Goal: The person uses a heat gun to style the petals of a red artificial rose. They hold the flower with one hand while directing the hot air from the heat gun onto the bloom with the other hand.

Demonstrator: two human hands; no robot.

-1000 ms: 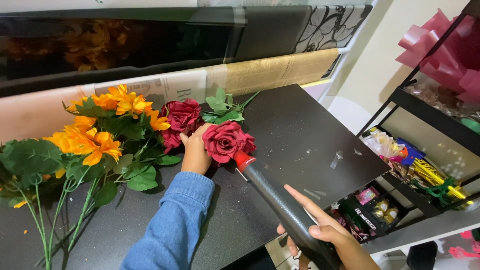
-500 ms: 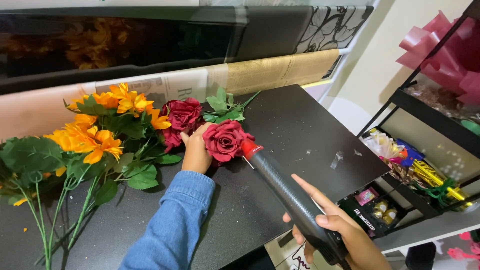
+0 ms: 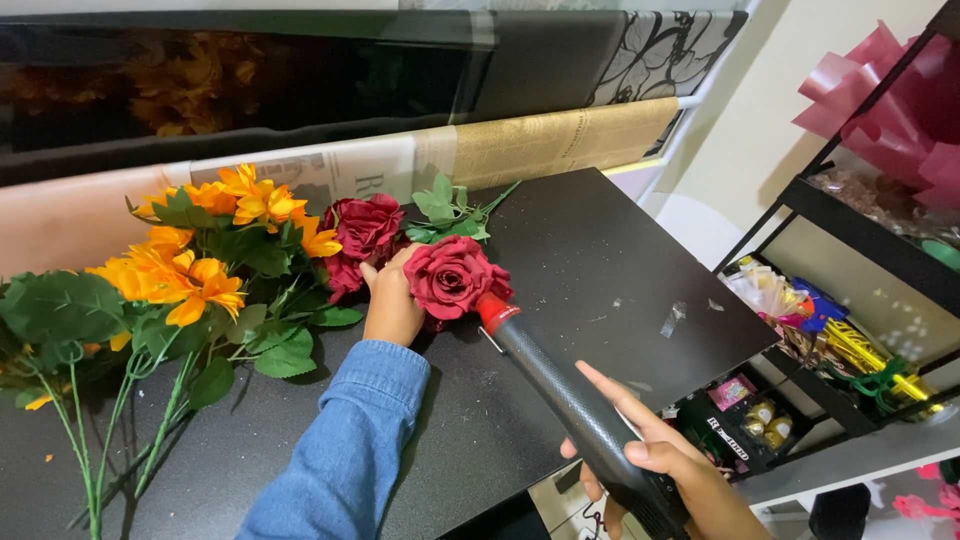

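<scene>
Left hand grips a red rose on the black table; right hand clasps a glue gun, red tip at the rose base; best kept steady

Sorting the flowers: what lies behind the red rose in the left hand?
Behind the red rose held by the left hand: a second red rose and a green sprig. Its stem is hidden.

A florist's craft workshop: artificial orange flowers lie on a black table, wrapping-paper rolls at the far edge, pink ribbon bows shelved right.
</scene>
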